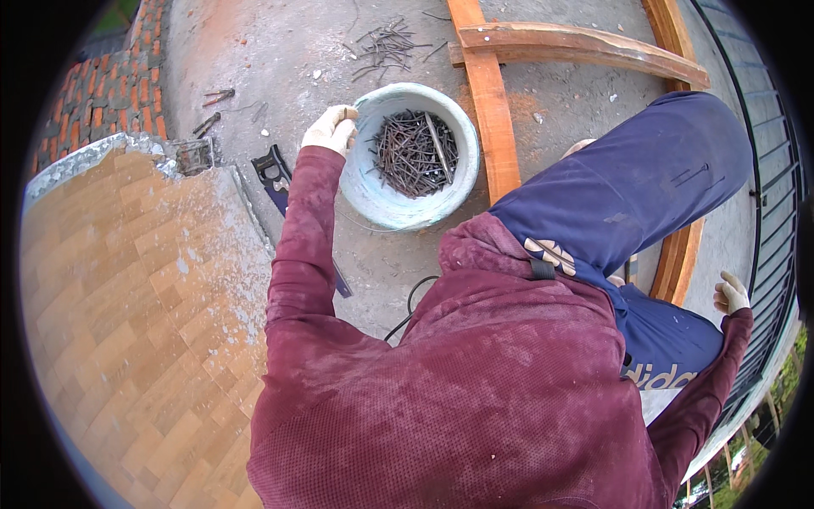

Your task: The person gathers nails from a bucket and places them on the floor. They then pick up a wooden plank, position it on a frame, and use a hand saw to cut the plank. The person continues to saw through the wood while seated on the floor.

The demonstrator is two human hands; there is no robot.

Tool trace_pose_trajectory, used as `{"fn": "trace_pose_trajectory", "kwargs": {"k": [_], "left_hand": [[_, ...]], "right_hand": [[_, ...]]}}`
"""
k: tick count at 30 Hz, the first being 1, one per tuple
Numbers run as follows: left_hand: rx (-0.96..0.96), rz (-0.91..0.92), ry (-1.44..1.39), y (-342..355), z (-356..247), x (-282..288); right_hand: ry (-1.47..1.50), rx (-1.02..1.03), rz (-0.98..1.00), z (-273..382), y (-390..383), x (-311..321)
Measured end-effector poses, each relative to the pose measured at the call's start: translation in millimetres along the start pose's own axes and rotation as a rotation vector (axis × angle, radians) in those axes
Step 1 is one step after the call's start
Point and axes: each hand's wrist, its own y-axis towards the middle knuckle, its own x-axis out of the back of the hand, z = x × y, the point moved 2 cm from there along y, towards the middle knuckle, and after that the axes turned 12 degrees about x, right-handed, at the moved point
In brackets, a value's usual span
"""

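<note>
My left hand, in a pale glove, is at the left rim of a whitish round bucket. Its fingers are pinched together; whatever lies between them is too small to make out. Inside the bucket is a heap of dark, rusty nails, with a longer grey bar slanting across the heap. Far to the right, my gloved right hand hangs beside my knee, near the railing. Its fingers are loosely bent and apart, with nothing visible in them.
More nails lie scattered beyond the bucket. Left of it are two plier-like tools and a handsaw, next to a raised tiled slab with a broken edge. Wooden beams lie to the right, before a black railing.
</note>
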Motion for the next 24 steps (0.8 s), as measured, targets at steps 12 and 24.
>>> {"fn": "trace_pose_trajectory", "kwargs": {"k": [12,24], "left_hand": [[0.225,-0.091,1.060,-21,5,-51],[0.277,-0.156,0.966,13,36,-76]], "right_hand": [[-0.059,0.000,-0.007,6,5,-2],[0.008,0.029,0.008,-3,12,3]]}}
